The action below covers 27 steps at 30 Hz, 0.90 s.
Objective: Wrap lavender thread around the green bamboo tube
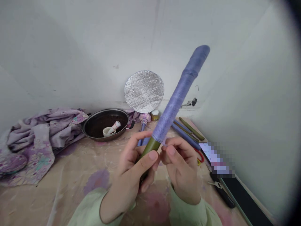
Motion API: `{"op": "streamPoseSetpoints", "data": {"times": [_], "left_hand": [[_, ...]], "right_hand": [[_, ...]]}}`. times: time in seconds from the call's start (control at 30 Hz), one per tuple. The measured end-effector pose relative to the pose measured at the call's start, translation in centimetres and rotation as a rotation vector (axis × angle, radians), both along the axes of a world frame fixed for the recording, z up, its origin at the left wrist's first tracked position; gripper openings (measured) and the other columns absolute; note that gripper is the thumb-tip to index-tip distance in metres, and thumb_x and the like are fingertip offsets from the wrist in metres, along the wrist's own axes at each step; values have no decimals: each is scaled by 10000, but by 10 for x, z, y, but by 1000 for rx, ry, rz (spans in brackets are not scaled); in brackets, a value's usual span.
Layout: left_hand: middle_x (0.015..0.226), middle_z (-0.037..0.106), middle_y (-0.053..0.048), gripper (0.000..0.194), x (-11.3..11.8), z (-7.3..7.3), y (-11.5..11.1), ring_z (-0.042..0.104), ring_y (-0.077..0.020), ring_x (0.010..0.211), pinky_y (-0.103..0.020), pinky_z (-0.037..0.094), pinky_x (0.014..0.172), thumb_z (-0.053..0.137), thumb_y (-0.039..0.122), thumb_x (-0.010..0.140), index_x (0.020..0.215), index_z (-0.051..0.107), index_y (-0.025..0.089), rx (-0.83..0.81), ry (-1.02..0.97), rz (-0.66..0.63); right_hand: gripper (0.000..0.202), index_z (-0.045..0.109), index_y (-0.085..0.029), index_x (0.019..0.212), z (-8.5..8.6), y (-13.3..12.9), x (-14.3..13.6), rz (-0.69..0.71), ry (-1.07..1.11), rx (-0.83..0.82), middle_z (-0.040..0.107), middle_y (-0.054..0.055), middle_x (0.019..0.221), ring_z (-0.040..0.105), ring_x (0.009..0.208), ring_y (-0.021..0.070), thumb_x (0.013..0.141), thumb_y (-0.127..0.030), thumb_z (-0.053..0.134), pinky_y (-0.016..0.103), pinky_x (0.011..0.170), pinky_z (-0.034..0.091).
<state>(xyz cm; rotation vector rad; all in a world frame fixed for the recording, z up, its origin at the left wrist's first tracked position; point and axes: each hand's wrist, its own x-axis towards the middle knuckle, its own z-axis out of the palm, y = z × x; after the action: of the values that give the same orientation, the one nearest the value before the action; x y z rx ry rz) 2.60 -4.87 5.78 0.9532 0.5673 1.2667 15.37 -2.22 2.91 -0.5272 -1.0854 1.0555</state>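
Note:
A green bamboo-like stick (pixel 153 143) slants up to the right, its upper length wound in purple ribbon or tape (pixel 174 108). My left hand (pixel 131 169) is closed around the bare green lower part, thumb laid along its front. Just under the edge of the winding, my right hand (pixel 182 166) pinches a thin strip of the purple material (pixel 164 142) between thumb and forefinger. The stick's lower end is mostly hidden behind my left hand.
A dark pan (pixel 86 134) holds a white cup (pixel 107 132) with a white roll. Floral cloth (pixel 42 138) is heaped left. A silvery disc (pixel 144 91) leans behind, near a small jar (pixel 154 115). Right lie purple-wrapped sticks (pixel 188 137), a phone (pixel 213 158) and a black-handled tool (pixel 224 194).

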Motion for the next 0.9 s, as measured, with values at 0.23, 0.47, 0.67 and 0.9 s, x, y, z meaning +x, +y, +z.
{"op": "streamPoseSetpoints", "data": {"times": [0.23,0.47,0.67,0.9], "left_hand": [[663,576,82,237,2,-3,3,231,36,319,-46,223,314,661,376,951,1170,581,333,-81,-109,-156],[673,568,80,238,-1,-23,15,203,39,267,-61,214,273,606,391,976,1205,556,354,-69,-211,-273],[700,562,73,280,-10,-14,17,216,25,324,-58,239,306,626,448,962,1217,546,367,-255,-190,-301],[687,577,72,299,-11,-9,17,211,15,315,-79,232,300,638,468,948,1221,547,385,-323,-214,-371]], "right_hand": [[121,765,-258,837,-2,2,2,-31,-11,10,700,-16,683,575,532,99,898,-362,776,200,490,451],[114,764,-263,834,-3,8,2,-83,-72,20,683,-25,654,555,538,90,914,-343,759,180,500,457],[128,752,-261,838,-6,13,-4,-113,-122,6,671,-22,650,580,545,102,932,-346,734,188,488,472],[160,728,-262,808,-7,14,-6,-115,-123,-12,685,-25,654,603,555,103,930,-365,736,182,490,491]]}}
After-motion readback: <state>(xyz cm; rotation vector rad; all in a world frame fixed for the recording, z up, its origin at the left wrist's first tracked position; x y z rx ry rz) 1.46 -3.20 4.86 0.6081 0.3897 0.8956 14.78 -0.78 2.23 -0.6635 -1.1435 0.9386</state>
